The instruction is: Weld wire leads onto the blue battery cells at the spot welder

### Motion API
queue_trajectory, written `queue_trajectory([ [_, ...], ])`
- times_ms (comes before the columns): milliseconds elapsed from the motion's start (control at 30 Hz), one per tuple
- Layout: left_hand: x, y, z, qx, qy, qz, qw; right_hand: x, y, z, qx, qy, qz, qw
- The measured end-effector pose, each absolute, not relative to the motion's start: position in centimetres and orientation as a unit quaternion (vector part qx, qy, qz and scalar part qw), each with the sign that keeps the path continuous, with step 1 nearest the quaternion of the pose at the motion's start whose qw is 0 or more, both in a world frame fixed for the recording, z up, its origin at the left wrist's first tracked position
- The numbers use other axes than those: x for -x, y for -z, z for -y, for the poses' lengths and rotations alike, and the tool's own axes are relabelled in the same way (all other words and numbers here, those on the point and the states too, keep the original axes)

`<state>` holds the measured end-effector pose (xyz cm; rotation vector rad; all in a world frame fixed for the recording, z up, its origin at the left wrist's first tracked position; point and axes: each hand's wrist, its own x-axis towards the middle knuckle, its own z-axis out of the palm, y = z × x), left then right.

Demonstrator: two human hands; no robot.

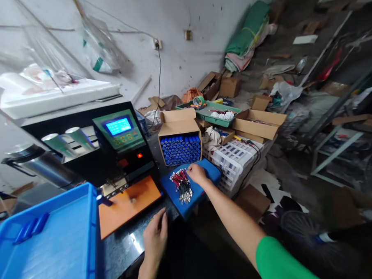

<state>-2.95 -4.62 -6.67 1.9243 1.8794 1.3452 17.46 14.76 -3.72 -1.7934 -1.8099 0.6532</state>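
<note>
A pile of short red and black wires (183,185) with white connectors and bare silvery ends lies on a blue pad (173,201). At the pile's upper right edge, my right hand (197,174) is closed with its fingertips against the wires; what lies between them is too small to make out. My left hand (155,232) hovers by the front edge of the dark worktop (129,245), fingers curled together, any content hidden. Ahead of it, a blue cylindrical battery cell (105,200) rests at the left of an orange board (130,203), before a black machine with a lit display (119,125).
An open carton (177,117) packed with blue cells stands behind the pad. A blue tray (92,226) holding several blue cells (32,228) is at left. A white crate (233,162), a green tray (215,113) and another carton (259,128) stand right. A steel flask (48,166) stands left.
</note>
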Motion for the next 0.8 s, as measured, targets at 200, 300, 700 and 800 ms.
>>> queue_trajectory([
  [200,2.8,7.0,4.4,-0.654,-0.445,-0.609,0.059,-16.4,3.5,-14.7,0.671,-0.195,0.687,0.198],
  [300,2.8,7.3,4.4,-0.662,-0.437,-0.607,0.051,-16.2,3.3,-14.6,0.675,-0.187,0.689,0.187],
  [700,3.0,7.6,4.5,-0.671,-0.443,-0.595,0.019,-16.0,3.2,-14.7,0.671,-0.202,0.688,0.187],
  [800,3.0,7.7,4.5,-0.669,-0.448,-0.593,0.023,-16.1,3.3,-14.9,0.664,-0.208,0.69,0.197],
])
